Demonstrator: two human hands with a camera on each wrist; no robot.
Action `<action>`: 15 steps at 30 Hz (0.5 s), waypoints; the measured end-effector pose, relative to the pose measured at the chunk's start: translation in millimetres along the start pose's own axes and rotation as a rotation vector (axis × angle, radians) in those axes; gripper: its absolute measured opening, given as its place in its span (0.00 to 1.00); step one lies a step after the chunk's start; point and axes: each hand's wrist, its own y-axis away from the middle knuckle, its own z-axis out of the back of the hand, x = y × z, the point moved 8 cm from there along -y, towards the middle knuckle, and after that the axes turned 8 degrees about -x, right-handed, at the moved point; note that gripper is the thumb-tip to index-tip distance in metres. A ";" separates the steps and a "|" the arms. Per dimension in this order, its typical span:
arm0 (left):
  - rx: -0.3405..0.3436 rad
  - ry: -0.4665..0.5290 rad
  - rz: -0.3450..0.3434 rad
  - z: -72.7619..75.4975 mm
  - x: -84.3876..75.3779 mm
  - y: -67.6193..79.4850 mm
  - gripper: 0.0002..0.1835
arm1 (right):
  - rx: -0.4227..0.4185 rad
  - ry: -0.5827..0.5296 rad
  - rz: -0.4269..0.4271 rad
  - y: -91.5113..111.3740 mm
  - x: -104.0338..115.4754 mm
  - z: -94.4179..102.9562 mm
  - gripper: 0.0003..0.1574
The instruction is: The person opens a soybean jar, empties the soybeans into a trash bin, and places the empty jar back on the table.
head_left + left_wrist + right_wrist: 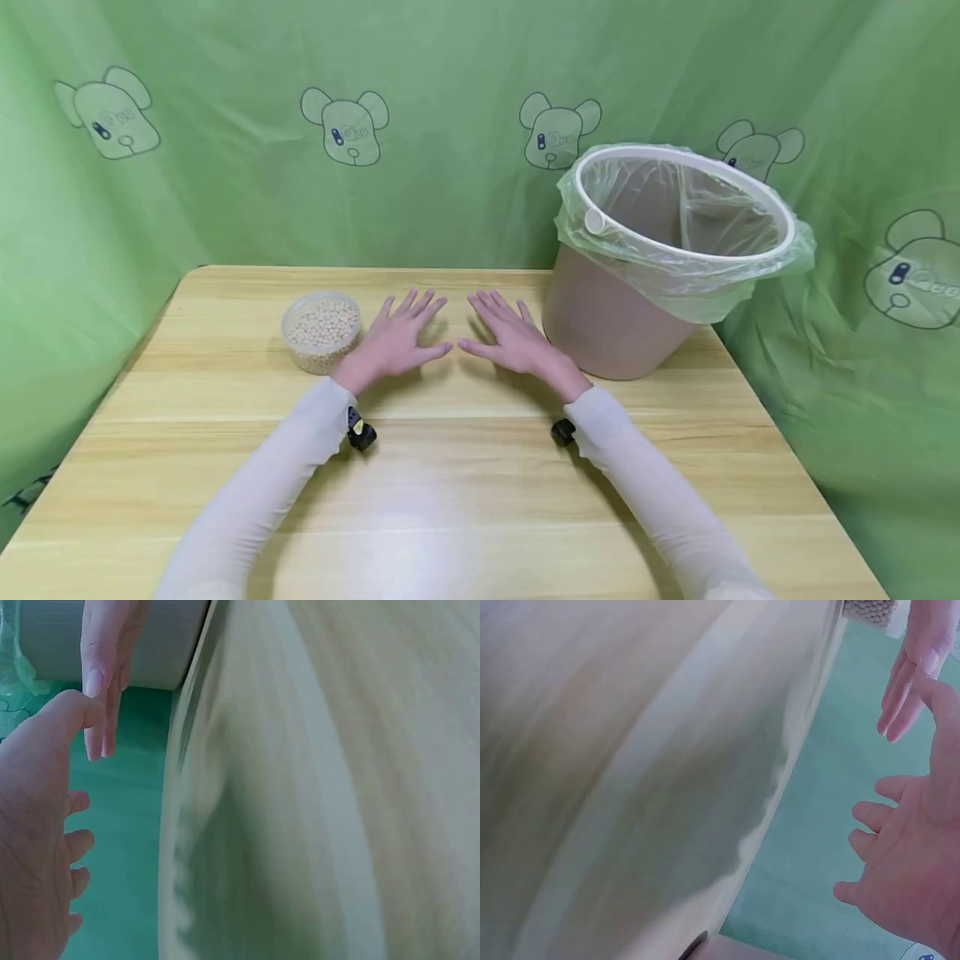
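Both hands hover palm down over the wooden table, fingers spread and thumbs pointing at each other. My left hand holds nothing; just to its left stands a round clear tub full of small pale beads or beans, whose exact kind I cannot tell. The right hand is also bare of any object, with a pinkish-grey bin to its right. A thin pale-green bag lines the bin, held under a white rim ring. In the left wrist view, the left hand shows its thumb extended.
A green curtain printed with bear-head outlines hangs behind the table and along both sides. Black wrist cameras are strapped below each sleeve, one at the left wrist and one at the right wrist. The bin stands at the table's back right.
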 end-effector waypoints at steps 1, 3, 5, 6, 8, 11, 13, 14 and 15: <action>-0.005 0.002 0.001 1.4 0.8 -0.2 0.46 | -0.003 -0.013 -0.001 -1.0 0.6 0.1 0.58; -0.015 0.003 0.004 5.2 2.8 -0.2 0.46 | -0.010 -0.048 -0.005 -3.2 2.0 0.7 0.58; -0.024 0.012 0.011 10.0 5.4 -0.1 0.47 | -0.016 -0.101 -0.008 -6.1 4.6 1.3 0.59; -0.029 0.021 0.013 12.8 6.7 0.0 0.47 | -0.019 -0.133 -0.007 -8.0 6.4 1.4 0.58; -0.040 0.042 0.022 19.2 10.3 0.6 0.49 | -0.021 -0.204 -0.002 -12.0 11.0 2.2 0.58; -0.054 0.081 0.040 30.0 17.3 2.1 0.51 | -0.024 -0.331 0.011 -19.4 19.8 3.5 0.58; -0.056 0.113 0.055 38.1 22.7 4.7 0.53 | -0.015 -0.419 0.006 -23.8 25.5 3.9 0.58; -0.056 0.128 0.059 42.3 25.3 6.0 0.54 | -0.010 -0.464 0.000 -26.1 28.0 3.6 0.58; -0.056 0.147 0.061 46.6 28.0 7.5 0.55 | -0.005 -0.508 -0.009 -28.1 30.6 3.4 0.58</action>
